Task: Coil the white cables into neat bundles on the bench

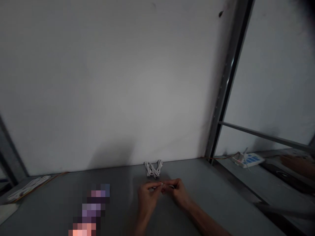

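My left hand (149, 194) and my right hand (179, 194) meet low in the middle of the view, just above the grey tabletop. Fingertips of both are pinched together on a thin white cable (154, 187), of which only short bits show between the fingers. Its far ends and most of its length are hidden by my hands. Just beyond my fingers, a bundle of white cables (153, 168), folded into loops, lies on the table near the wall.
More white cable (29, 188) lies at the far left beside an orange wire. A blurred-out patch (91, 209) covers part of the table. Past the metal post (222, 88) are a white device with blue keys (249, 160), a dark flat object (285, 177) and another person's hand (296, 166).
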Motion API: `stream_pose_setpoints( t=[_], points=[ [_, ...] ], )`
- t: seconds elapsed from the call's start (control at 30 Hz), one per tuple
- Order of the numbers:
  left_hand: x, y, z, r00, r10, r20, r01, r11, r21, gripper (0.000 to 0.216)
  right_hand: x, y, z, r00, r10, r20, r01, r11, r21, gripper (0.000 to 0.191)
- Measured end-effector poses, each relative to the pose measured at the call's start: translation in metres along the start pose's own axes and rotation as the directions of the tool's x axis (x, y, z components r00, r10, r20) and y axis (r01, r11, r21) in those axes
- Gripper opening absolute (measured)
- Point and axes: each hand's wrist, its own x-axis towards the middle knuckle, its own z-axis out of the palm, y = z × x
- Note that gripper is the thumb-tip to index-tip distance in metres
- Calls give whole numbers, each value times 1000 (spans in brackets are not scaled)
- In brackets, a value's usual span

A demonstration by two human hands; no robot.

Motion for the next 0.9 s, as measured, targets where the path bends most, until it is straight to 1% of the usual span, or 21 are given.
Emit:
stream_pose_setpoints(
  t=[0.07, 0.13, 0.2, 0.27, 0.33, 0.37, 0.43, 0.5, 0.6, 0.7, 0.73, 0.8, 0.9],
  points=[
    [1, 1, -2, 1000, 8, -5, -8, 1000, -18, 15, -1, -3, 2, 1000, -19, -19, 18, 1000, -25, 40],
    [4, -1, -4, 999, 49, 2, -49, 998, -31, 16, -2, -6, 6, 999, -18, -44, 17, 999, -37, 42],
    [6, -7, -5, 993, 119, 6, -119, 993, 0, 18, -3, -8, 10, 998, -1, -58, -1, 999, -35, 44],
    [7, -12, -6, 975, 220, -27, -217, 972, 96, 20, -3, -9, 13, 998, 12, -56, -13, 1000, -18, 45],
    [6, -15, -5, 938, 340, -65, -318, 921, 225, 20, -2, -7, 16, 998, 30, -57, -28, 999, 33, 47],
    [5, -15, -5, 916, 394, -76, -358, 888, 290, 21, -2, -6, 16, 997, 48, -63, -43, 995, 85, 48],
    [1, -14, -4, 868, 490, -77, -422, 811, 406, 23, -1, -3, 17, 991, 112, -75, -92, 969, 228, 46],
    [-2, -12, -4, 818, 571, -61, -474, 731, 490, 29, -1, -3, 16, 979, 194, -59, -158, 913, 377, 41],
    [-5, -8, -6, 745, 665, -40, -543, 641, 542, 36, -3, -7, 13, 958, 282, 54, -269, 816, 511, 30],
    [-5, -4, -10, 686, 727, -28, -597, 583, 551, 32, -6, -11, 11, 937, 303, 174, -347, 754, 557, 27],
    [-4, -3, -10, 676, 736, -30, -603, 577, 550, 29, -6, -11, 11, 934, 297, 198, -357, 744, 564, 28],
    [-4, 0, -10, 687, 726, -37, -597, 593, 541, 26, -7, -9, 11, 935, 277, 223, -355, 730, 583, 29],
    [-4, 3, -7, 744, 667, -34, -564, 654, 504, 27, -6, -5, 12, 944, 250, 215, -329, 718, 613, 30]
  ],
)
